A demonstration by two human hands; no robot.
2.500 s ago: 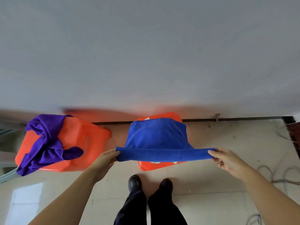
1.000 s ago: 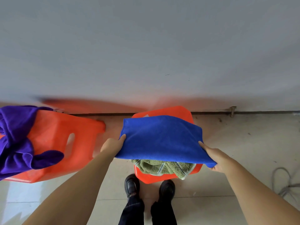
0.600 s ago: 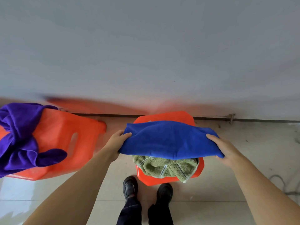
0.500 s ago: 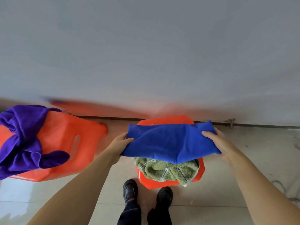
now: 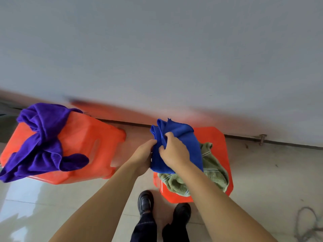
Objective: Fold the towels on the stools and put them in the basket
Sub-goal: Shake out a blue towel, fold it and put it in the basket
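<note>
Hands (image 5: 160, 152) together, apparently pinching blue towel (image 5: 181, 137)

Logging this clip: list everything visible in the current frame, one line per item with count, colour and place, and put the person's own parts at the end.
blue towel: 1, blue, gathered in both hands above the right stool
green towel: 1, olive green, crumpled on the right stool
purple towel: 1, purple, bunched on the left stool, one end hanging over its near edge
stools: 2, orange plastic, left one and right one, on the floor by the wall
cable: 1, grey, looped on the floor, far right
wall: 1, pale grey, behind the stools
floor: pale glossy tiles
basket: none in view
left hand: gripping the blue towel
right hand: gripping the blue towel
shoes: 2, black, bottom centre
</note>
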